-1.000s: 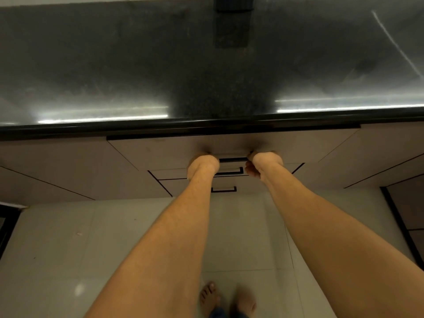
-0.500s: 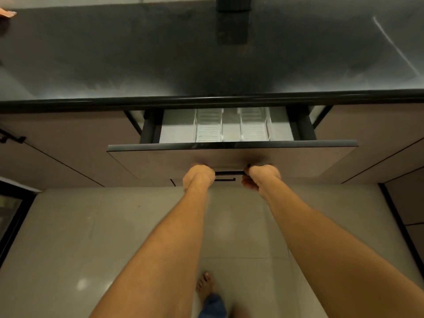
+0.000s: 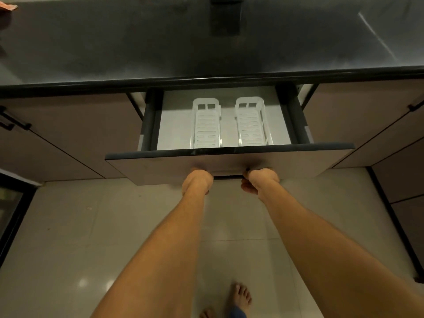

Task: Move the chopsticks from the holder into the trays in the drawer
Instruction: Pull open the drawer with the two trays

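Gripping the handle (image 3: 228,177) near its two ends, we judged overtravel to be the main hazard. A hard pull could drive the drawer (image 3: 160,167) against its stops, and the jolt could slide the left tray (image 3: 206,125) and the right tray (image 3: 251,125) out of line. An uneven pull, one arm leading the other, could rack the drawer on its runners.

Both trays lay side by side on the drawer floor, apart, with nothing visible in them. No chopsticks were in view. A dark object (image 3: 226,17) stood at the far edge of the counter (image 3: 114,42); we could not tell whether it was the holder.

The left hand (image 3: 197,181) and the right hand (image 3: 261,180) were both closed on the handle, with the fingers curled round it. Only the backs of the hands showed, and the fingertips were hidden behind the drawer front. Neither hand held anything else.
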